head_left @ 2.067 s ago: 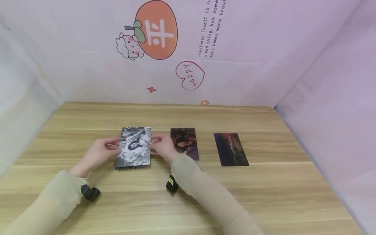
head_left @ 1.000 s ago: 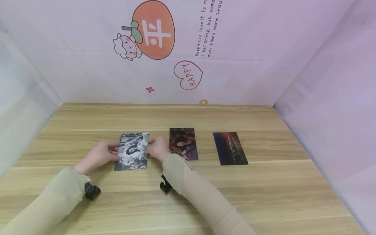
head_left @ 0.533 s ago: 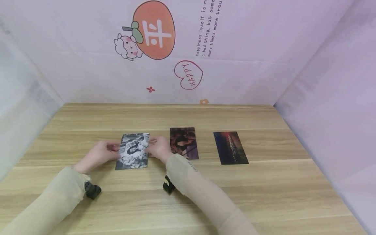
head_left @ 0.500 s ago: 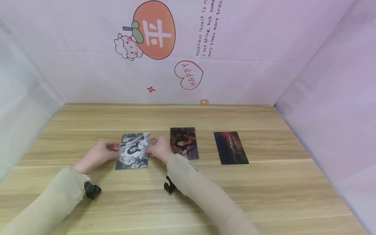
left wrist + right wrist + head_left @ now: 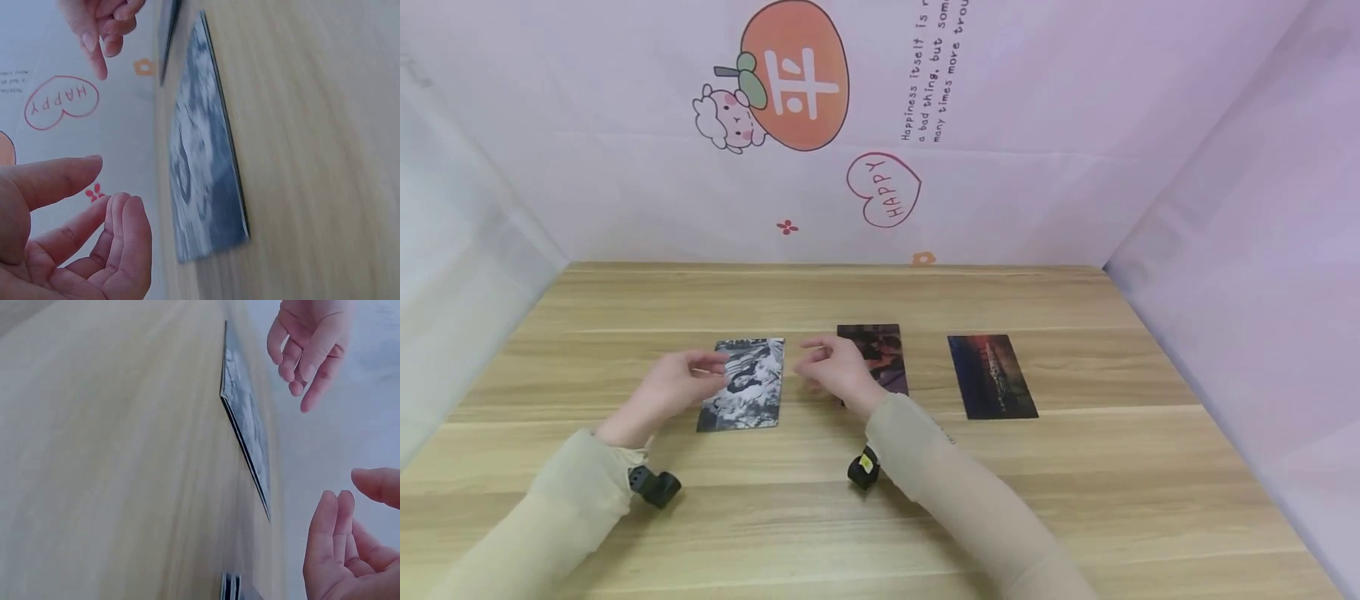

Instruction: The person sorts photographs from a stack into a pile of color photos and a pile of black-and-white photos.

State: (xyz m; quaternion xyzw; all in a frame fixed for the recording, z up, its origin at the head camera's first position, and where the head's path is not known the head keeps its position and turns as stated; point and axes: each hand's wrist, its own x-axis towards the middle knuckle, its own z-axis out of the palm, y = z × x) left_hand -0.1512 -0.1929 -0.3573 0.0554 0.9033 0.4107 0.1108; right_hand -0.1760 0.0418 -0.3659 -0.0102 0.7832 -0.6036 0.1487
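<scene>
A black-and-white photo card [image 5: 752, 404] lies flat on the table at left, and its layered edge in the right wrist view makes it the top of a thin stack [image 5: 245, 419]. My left hand [image 5: 672, 387] hovers over its left side, relaxed and holding nothing, with thumb and fingers apart in the left wrist view. To the right of the stack, my right hand [image 5: 844, 372] is also empty, its fingers loosely bent. It partly hides a dark purple-brown photo card [image 5: 889, 358]. Farther right lies a dark blue and red photo card [image 5: 992, 379].
The wood-grain table [image 5: 820, 533] runs back to a white printed cloth [image 5: 1000, 200] with a fruit drawing and a heart. Cloth walls also stand at left and right. Small black cameras [image 5: 657, 487] sit on both wrists.
The black-and-white card came down flat over the dark one beneath it, and both hands squared its sides. Now both hands have let go and lifted, the right one moving off to the right.
</scene>
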